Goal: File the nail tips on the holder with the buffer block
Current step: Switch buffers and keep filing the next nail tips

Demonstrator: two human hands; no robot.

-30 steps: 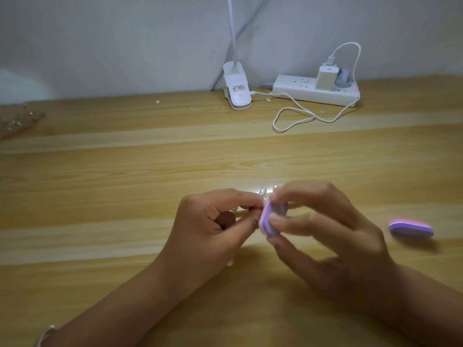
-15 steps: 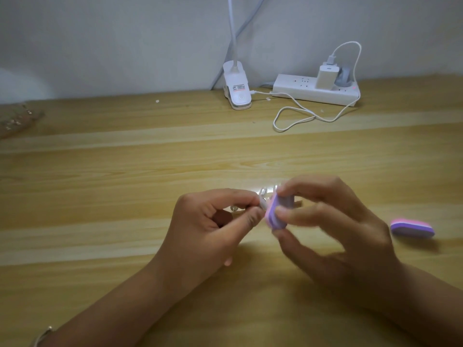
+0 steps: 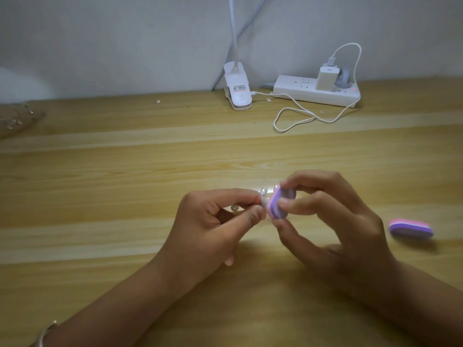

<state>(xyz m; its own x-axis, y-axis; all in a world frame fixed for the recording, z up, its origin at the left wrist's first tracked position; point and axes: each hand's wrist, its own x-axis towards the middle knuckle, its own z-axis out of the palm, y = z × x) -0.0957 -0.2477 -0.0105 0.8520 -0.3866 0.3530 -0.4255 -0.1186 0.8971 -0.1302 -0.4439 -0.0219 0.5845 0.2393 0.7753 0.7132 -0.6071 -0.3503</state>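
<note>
The wooden table (image 3: 100,171) fills nearly everything I can see, and the white power strip (image 3: 300,92) sits at its far edge against the wall. Both forearms reach in well nearer than the strip. The left hand (image 3: 213,226) is nearer and left of the strip, and the right hand (image 3: 333,221) is straight out in front of it. A clip lamp (image 3: 238,93) stands just left of the strip, and a white cable (image 3: 295,116) loops in front of it. A spare buffer block (image 3: 411,229) lies flat, nearer than the strip and to its right, well apart from the hands.

The right hand pinches the buffer block (image 3: 276,207) with its fingers curled, fingertips on the far end and broad lilac face, thumb under the near end. The block's long axis runs from far to near (leaning slightly), and its striped pink-and-purple edge faces left. That edge touches a pale nail tip (image 3: 263,202), which the left hand's thumb and forefinger pinch, the other fingers folded in. The holder itself is mostly lost in glare.
</note>
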